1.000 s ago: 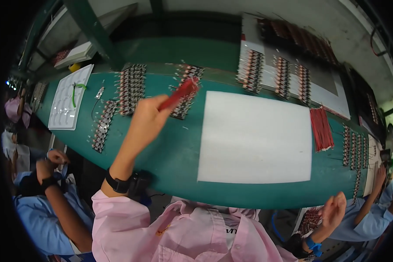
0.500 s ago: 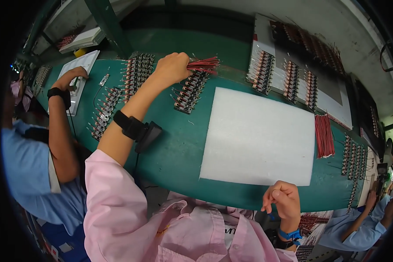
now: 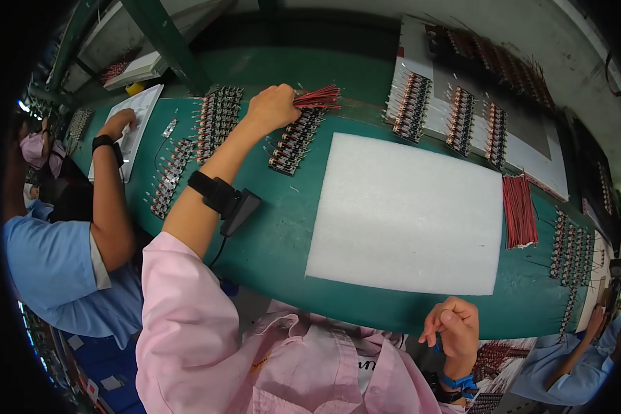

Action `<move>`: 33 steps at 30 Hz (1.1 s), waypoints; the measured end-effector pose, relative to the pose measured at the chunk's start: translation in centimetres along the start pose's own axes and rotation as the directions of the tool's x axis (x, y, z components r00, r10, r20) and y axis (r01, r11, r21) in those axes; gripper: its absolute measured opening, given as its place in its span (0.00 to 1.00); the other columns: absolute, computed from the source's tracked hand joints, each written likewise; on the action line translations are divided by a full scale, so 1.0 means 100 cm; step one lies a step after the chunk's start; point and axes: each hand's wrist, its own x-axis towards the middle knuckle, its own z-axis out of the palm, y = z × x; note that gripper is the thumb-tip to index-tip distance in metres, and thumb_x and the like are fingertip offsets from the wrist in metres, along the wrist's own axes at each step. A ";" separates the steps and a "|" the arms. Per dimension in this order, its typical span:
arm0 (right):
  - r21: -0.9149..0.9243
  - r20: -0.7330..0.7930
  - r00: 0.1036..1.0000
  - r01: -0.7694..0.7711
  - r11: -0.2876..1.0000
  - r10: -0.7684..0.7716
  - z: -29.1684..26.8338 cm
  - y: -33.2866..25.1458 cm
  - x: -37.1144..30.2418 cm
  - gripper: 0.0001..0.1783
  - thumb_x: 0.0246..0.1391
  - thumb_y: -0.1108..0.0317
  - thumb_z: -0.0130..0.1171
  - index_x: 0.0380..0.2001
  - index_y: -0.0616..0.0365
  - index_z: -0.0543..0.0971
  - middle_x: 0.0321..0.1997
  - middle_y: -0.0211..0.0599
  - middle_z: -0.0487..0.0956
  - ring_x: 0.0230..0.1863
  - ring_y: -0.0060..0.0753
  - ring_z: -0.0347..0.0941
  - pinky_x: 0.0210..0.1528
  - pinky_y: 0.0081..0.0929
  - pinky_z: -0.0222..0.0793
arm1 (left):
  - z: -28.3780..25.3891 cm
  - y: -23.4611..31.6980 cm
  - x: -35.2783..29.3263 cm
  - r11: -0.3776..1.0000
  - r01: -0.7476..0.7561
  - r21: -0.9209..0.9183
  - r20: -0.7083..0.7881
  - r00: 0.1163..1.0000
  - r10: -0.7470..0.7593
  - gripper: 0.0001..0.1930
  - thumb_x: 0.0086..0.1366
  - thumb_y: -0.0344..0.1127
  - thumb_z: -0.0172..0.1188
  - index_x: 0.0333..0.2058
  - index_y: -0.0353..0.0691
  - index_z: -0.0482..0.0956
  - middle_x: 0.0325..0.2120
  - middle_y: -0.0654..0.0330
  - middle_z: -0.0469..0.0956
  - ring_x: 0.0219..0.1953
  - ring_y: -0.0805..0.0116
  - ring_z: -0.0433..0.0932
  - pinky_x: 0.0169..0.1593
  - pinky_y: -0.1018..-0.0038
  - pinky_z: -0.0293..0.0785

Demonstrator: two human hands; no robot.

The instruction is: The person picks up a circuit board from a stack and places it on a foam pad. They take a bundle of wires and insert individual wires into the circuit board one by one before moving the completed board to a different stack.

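At the far side of the table, my left hand (image 3: 274,109) is closed around one end of a bundle of red wires (image 3: 317,98), whose loose ends fan out to the right. Just below that bundle lies a row of small circuit boards (image 3: 295,141) with wire leads. My right hand (image 3: 454,328) is at the front edge of the table, by the near right corner of a white foam sheet (image 3: 407,214). Its fingers are loosely bent and apart, and nothing shows in them.
A second bundle of red wires (image 3: 519,210) lies right of the foam. More board rows (image 3: 217,121) stand left, others (image 3: 460,121) on a white panel at the back. A co-worker's hand (image 3: 119,124) is over a white tray (image 3: 141,103); another person sits at right.
The view has shifted slightly. My left hand stays closed on the red wires at nearly the same spot, and the right hand keeps its pose. The left co-worker's hand has shifted over the tray.
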 end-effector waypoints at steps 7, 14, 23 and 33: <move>-0.021 0.078 0.997 -0.001 1.000 0.003 0.009 0.006 0.000 0.11 0.47 0.69 0.45 0.17 0.65 0.64 0.17 0.50 0.69 0.11 0.28 0.65 0.18 0.28 0.69 | -0.003 -0.008 -0.001 0.988 0.095 -0.123 0.025 0.995 -0.093 0.14 0.37 0.36 0.57 0.24 0.34 0.74 0.26 0.49 0.73 0.32 0.55 0.73 0.36 0.67 0.68; -0.204 0.136 0.991 0.010 0.979 0.018 0.031 0.009 0.004 0.10 0.47 0.72 0.44 0.16 0.66 0.66 0.17 0.43 0.70 0.13 0.23 0.64 0.17 0.18 0.64 | -0.024 -0.002 -0.024 0.966 0.091 -0.243 0.012 0.996 -0.091 0.15 0.34 0.37 0.58 0.22 0.32 0.74 0.22 0.49 0.74 0.28 0.57 0.74 0.34 0.68 0.68; -0.598 0.200 0.971 0.228 0.769 -0.132 0.051 0.035 0.016 0.08 0.45 0.71 0.48 0.18 0.65 0.68 0.15 0.31 0.69 0.15 0.15 0.63 0.17 0.14 0.59 | -0.056 0.030 -0.052 0.973 -0.015 -0.230 -0.076 0.997 -0.002 0.14 0.32 0.35 0.58 0.16 0.29 0.70 0.13 0.54 0.69 0.17 0.65 0.68 0.23 0.73 0.64; -0.845 0.206 0.771 0.451 0.287 -0.603 0.065 0.046 0.028 0.09 0.38 0.71 0.54 0.16 0.64 0.66 0.16 0.39 0.67 0.17 0.32 0.64 0.19 0.26 0.58 | -0.052 0.047 -0.064 0.874 0.188 -0.447 0.282 0.957 -0.062 0.09 0.34 0.29 0.54 0.07 0.39 0.63 0.04 0.66 0.53 0.07 0.77 0.49 0.13 0.79 0.41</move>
